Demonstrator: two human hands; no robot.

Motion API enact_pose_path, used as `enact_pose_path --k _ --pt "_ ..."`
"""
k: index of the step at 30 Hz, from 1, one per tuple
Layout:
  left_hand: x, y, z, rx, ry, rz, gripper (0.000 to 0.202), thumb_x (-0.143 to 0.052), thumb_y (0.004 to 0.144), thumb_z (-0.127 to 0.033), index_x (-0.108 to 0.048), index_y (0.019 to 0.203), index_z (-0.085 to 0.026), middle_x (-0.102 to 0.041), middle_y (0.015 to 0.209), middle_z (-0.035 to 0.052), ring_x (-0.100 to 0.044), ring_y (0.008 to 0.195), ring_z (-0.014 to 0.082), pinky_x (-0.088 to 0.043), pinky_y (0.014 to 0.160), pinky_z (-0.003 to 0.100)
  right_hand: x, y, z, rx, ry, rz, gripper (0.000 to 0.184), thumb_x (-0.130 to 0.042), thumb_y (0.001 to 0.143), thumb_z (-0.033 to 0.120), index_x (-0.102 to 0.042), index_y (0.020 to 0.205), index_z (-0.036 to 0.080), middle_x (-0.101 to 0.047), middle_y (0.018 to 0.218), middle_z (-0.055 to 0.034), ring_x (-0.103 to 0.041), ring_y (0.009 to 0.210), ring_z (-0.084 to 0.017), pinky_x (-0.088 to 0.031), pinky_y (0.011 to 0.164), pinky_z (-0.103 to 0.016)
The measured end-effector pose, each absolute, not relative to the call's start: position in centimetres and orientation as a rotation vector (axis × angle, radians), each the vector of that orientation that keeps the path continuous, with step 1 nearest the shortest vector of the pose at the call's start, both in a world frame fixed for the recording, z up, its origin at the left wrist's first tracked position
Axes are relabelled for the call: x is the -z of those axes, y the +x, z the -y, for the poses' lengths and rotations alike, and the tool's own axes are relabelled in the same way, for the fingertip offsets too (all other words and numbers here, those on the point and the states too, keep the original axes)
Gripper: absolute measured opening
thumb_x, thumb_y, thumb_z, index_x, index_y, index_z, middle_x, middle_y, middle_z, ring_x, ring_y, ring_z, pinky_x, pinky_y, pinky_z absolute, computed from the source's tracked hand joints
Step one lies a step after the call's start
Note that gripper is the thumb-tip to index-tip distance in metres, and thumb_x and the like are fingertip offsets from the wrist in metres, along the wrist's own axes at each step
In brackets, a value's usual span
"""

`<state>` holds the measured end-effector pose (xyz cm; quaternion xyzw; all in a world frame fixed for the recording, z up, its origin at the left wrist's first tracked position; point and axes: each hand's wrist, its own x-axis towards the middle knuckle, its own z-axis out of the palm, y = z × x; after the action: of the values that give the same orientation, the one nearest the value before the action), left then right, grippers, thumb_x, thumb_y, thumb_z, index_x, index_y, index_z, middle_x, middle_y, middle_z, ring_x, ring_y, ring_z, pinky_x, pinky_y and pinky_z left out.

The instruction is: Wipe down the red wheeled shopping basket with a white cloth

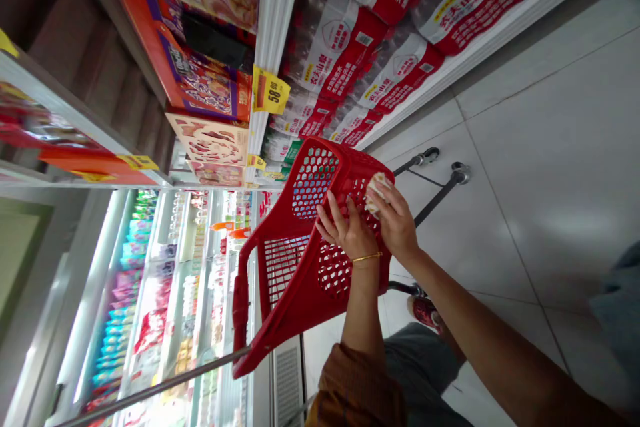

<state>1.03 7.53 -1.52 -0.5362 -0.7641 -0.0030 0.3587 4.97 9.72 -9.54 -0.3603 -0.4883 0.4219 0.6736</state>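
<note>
The pale crumpled packet (pixel 377 192) sat at the far corner of the red plastic shopping basket (pixel 280 310), up against the rim and not down inside, with the right hand (pixel 395 223) curled closely around it. The left hand (pixel 350 233), a gold bangle (pixel 367 257) at its wrist, was spread open, its fingers pressed on the basket's perforated side, while shrink-wrapped bottled-water packs (pixel 360 73) filled the shelf beyond.

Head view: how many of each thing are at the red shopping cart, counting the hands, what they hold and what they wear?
Hands: 2 (left hand, right hand)
Red shopping cart: 1
Cream wrapped item: 1
Gold bangle: 1
Total: 5
</note>
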Motion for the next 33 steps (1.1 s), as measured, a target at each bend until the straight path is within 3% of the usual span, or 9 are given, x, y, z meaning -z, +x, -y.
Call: enact_pose_path --k 3,7,12,20,27,30,33 --pt "1.6 0.7 -7.6 0.035 -1.368 1.969 0.030 -0.043 0.095 -0.034 -0.069 0.110 -0.032 -0.049 0.141 0.0049 -0.023 0.142 0.0249 -0.011 0.116 0.052 6.8 5.7 -11.8 -0.913 -0.603 1.262 0.048 -0.041 0.097 0.021 -0.034 0.144 0.032 -0.045 0.144 -0.0016 -0.026 0.142 -0.021 -0.032 0.116 -0.044" --pt "1.6 0.5 -7.7 0.035 -1.373 1.989 0.030 -0.044 0.095 -0.036 -0.067 0.113 -0.032 -0.048 0.142 0.0046 -0.024 0.142 0.0262 -0.012 0.115 0.055 6.5 5.7 -12.9 -0.908 -0.547 1.336 0.050 -0.040 0.097 0.021 -0.031 0.145 0.031 -0.043 0.146 -0.0009 -0.021 0.144 -0.019 -0.030 0.118 -0.043" --pt "1.7 0.6 -7.5 0.024 -1.392 2.014 0.028 -0.046 0.094 -0.034 -0.069 0.109 -0.030 -0.046 0.143 0.0066 -0.021 0.142 0.0293 -0.013 0.113 0.059 9.0 5.1 -11.9 -0.933 -0.619 1.273 0.048 -0.041 0.097 0.020 -0.034 0.143 0.033 -0.046 0.144 -0.0013 -0.029 0.141 -0.020 -0.036 0.114 -0.045" --pt "1.8 0.6 -7.4 0.035 -1.432 1.911 0.027 -0.046 0.094 -0.027 -0.069 0.108 -0.029 -0.049 0.141 0.0066 -0.024 0.141 0.0278 -0.016 0.113 0.057 11.3 5.0 -10.8 -0.948 -0.710 1.188 0.046 -0.041 0.096 0.018 -0.042 0.139 0.032 -0.048 0.142 -0.0052 -0.038 0.136 -0.024 -0.037 0.111 -0.050" --pt "1.0 0.1 -6.6 0.052 -1.540 1.889 0.025 -0.046 0.094 -0.028 -0.068 0.107 -0.028 -0.048 0.142 0.0063 -0.034 0.137 0.0264 -0.021 0.112 0.052 7.2 5.5 -12.6 -0.919 -0.647 1.224 0.042 -0.040 0.097 0.024 -0.045 0.138 0.031 -0.047 0.142 -0.0036 -0.035 0.137 -0.024 -0.034 0.114 -0.048" --pt "-0.4 0.0 -5.7 0.069 -1.593 1.860 0.029 -0.044 0.095 -0.026 -0.062 0.117 -0.023 -0.050 0.140 0.0096 -0.040 0.133 0.0238 -0.025 0.111 0.046 5.1 5.9 -13.6 -0.863 -0.564 1.282 0.042 -0.039 0.098 0.023 -0.044 0.138 0.031 -0.047 0.142 -0.0030 -0.032 0.139 -0.023 -0.034 0.114 -0.047" --pt "-2.1 -0.3 -4.5 0.105 -1.458 1.905 0.031 -0.048 0.093 -0.029 -0.060 0.121 -0.021 -0.048 0.141 0.0114 -0.039 0.134 0.0269 -0.027 0.109 0.046 3.7 6.3 -14.8 -0.814 -0.490 1.365 0.041 -0.036 0.098 0.022 -0.047 0.137 0.029 -0.048 0.141 -0.0026 -0.028 0.141 -0.022 -0.033 0.115 -0.045"
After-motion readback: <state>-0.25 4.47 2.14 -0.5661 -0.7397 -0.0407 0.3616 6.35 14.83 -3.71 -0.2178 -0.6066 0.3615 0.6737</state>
